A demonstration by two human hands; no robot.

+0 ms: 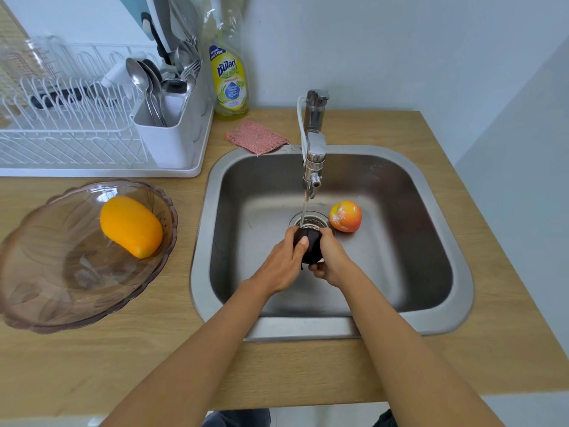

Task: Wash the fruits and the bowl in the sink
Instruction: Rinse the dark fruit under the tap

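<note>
Over the drain of the steel sink (437, 272), both hands hold a dark purple round fruit (309, 245) under a thin stream of water from the tap (314, 155). My left hand (281, 261) grips its left side, thumb on top. My right hand (329, 261) cups its right side and underside. An orange-red round fruit (345, 220) lies on the sink floor right of the drain. On the counter to the left stands a tinted glass bowl (40, 272) with a yellow mango (131, 226) in it.
A white dish rack (77, 140) with a cutlery holder (166, 134) fills the back left. A yellow dish soap bottle (229, 84) and a pink scrub pad (257, 137) sit behind the sink. The wooden counter (508, 349) ends at the right against a wall.
</note>
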